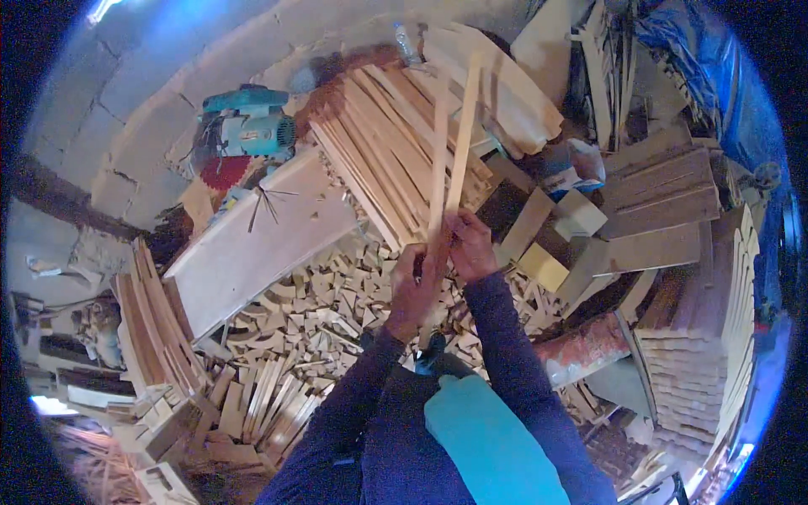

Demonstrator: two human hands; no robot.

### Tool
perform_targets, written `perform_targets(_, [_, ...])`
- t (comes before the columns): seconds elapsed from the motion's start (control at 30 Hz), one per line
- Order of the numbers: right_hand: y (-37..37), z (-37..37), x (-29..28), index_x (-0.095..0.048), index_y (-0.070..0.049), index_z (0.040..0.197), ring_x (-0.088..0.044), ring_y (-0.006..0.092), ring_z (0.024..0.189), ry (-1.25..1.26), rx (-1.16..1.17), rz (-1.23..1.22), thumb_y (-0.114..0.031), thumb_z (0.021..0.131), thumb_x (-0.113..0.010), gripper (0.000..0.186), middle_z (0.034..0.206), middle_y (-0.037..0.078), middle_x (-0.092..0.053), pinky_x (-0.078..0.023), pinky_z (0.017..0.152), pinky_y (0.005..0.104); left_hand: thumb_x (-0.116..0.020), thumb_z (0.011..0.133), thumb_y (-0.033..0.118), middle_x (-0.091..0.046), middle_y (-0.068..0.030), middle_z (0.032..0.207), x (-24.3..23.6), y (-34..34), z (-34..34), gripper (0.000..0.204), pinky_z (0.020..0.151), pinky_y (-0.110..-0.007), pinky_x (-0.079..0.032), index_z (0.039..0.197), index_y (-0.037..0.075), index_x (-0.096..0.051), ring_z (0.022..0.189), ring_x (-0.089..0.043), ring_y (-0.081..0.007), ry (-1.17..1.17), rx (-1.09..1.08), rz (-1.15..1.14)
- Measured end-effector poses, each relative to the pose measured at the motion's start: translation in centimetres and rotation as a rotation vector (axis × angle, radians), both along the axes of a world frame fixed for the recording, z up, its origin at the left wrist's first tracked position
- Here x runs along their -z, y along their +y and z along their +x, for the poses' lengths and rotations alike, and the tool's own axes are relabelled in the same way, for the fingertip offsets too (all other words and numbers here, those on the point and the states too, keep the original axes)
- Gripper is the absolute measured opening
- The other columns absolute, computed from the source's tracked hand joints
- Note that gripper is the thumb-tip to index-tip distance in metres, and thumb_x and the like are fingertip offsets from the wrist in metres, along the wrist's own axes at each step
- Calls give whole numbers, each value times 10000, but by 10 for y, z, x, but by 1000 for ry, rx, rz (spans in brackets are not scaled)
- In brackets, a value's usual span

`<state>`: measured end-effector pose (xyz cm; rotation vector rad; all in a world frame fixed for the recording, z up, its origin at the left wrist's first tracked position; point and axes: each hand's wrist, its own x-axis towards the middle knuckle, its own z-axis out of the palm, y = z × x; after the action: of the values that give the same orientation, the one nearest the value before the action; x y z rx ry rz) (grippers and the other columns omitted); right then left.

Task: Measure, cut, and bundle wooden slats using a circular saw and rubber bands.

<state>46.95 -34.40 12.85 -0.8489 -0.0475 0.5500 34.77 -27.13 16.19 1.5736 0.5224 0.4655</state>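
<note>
Floor: wide heap of pale, chunky wood offcuts (295, 303). Beyond it: stack of long, brown wooden planks (379, 147). Above both: 2 long, thin, pale wooden strips, left strip (439, 151) and right strip (465, 135), far ends fanned apart. Left hand (412, 290) wraps the left strip; right hand (473, 246) pinches the right strip's near end. Step looks like side-by-side comparison; next calls for steady grips, near ends aligned.

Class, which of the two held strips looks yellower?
The right strip, rising above the right hand; the left strip looks duller and pinker.
</note>
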Motion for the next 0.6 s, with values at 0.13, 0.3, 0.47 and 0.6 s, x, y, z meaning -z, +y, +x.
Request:
perform_targets(0.13, [3, 0, 14, -626, -12, 1093, -626, 137, 850, 20, 29, -150, -86, 950, -576, 168, 952, 43, -650, -535, 769, 292, -532, 976, 152, -608, -71, 741, -6, 0, -1, 146, 565, -308, -476, 978, 7, -554, 651, -580, -132, -11, 28, 98])
perform_targets(0.3, [6, -7, -1, -622, 7, 1081, -627, 135, 825, 87, -9, 34, -93, 945, -593, 171, 937, 48, -649, -539, 748, 283, -551, 976, 213, -592, -40, 742, 15, 6, 1, 163, 531, -288, -470, 1007, 53, -552, 601, -556, -101, -80, -16, 109])
perform_targets(0.47, [10, -4, -7, -620, 2, 1040, -625, 135, 820, -9, 8, -43, -99, 938, -607, 144, 907, 38, -639, -536, 754, 284, -558, 970, 223, -596, -48, 769, 32, 12, -1, 177, 548, -297, -475, 1039, 61, -542, 640, -571, -116, -62, -21, 329])
perform_targets(0.6, [5, 2, 13, -624, -11, 1026, -622, 124, 824, 59, -3, -45, -96, 929, -619, 129, 905, 32, -640, -528, 747, 272, -583, 952, 230, -607, -43, 809, 29, 6, 2, 205, 574, -304, -479, 1055, 55, -552, 662, -569, -118, -31, -4, 283])
